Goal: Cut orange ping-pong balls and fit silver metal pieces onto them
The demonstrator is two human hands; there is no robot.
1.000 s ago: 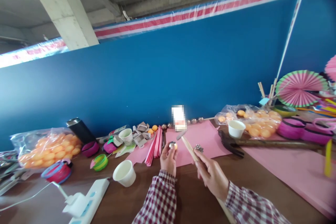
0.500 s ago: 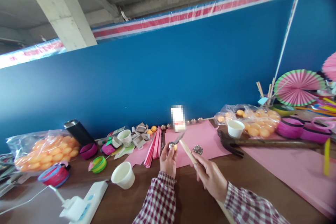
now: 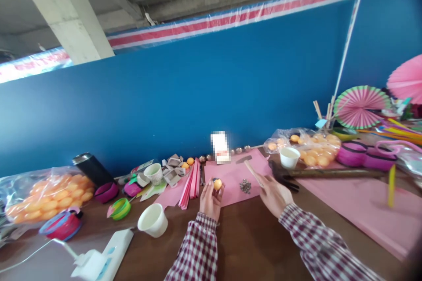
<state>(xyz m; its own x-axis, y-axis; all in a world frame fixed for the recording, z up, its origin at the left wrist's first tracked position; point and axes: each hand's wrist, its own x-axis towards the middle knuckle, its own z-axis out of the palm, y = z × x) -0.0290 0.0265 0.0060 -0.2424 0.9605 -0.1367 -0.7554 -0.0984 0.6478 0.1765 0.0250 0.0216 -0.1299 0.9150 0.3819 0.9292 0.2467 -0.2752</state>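
Between the fingertips of my left hand point(image 3: 211, 199) is an orange ball point(image 3: 217, 184), with something dark along its left side. My right hand point(image 3: 275, 195) grips the pale wooden handle of a hammer point(image 3: 253, 173). Its slim metal head point(image 3: 244, 159) is over the pink paper point(image 3: 227, 172), up and to the right of the ball and apart from it. A small heap of silvery metal bits point(image 3: 245, 186), too small to name surely, lies on the paper between my hands. Several shiny studded-looking balls point(image 3: 247, 148) line the back edge, partly behind a blurred white patch.
A claw hammer point(image 3: 284, 176) with a long handle lies to the right. White paper cups point(image 3: 152, 221) stand on both sides. Bags of orange balls point(image 3: 49, 195) sit left and right. A power strip point(image 3: 114, 252), folded pink strips point(image 3: 190, 188) and a black flask point(image 3: 92, 169) are on the left.
My right hand has moved the hammer up and to the right, away from the ball. My left hand has turned the ball, so more orange shows. The view has shifted slightly right.
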